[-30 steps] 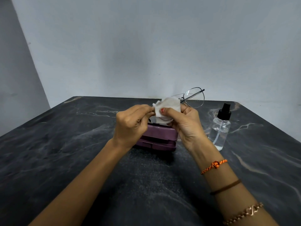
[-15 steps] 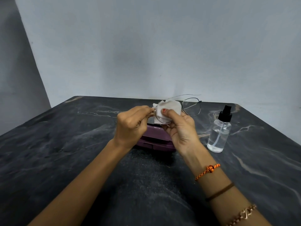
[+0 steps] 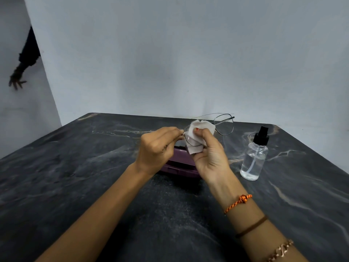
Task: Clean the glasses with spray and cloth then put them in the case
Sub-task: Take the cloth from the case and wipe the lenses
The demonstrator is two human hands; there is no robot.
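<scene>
Left hand [image 3: 157, 148] fingers pinching the glasses [image 3: 223, 124] frame above the purple case [image 3: 177, 165], right hand [image 3: 209, 152] fingers pressing white cloth [image 3: 198, 137] around one lens, spray bottle [image 3: 255, 157] standing right of the case on the counter [image 3: 75, 167]

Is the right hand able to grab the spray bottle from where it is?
Probably yes. The spray bottle stands upright on the table just to the right of the right hand, with nothing between them. But that hand is busy pinching the cloth on the glasses, so it must let go first.

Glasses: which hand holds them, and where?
Left hand pinches the glasses at the frame's left end; right hand presses a white cloth around one lens.
</scene>
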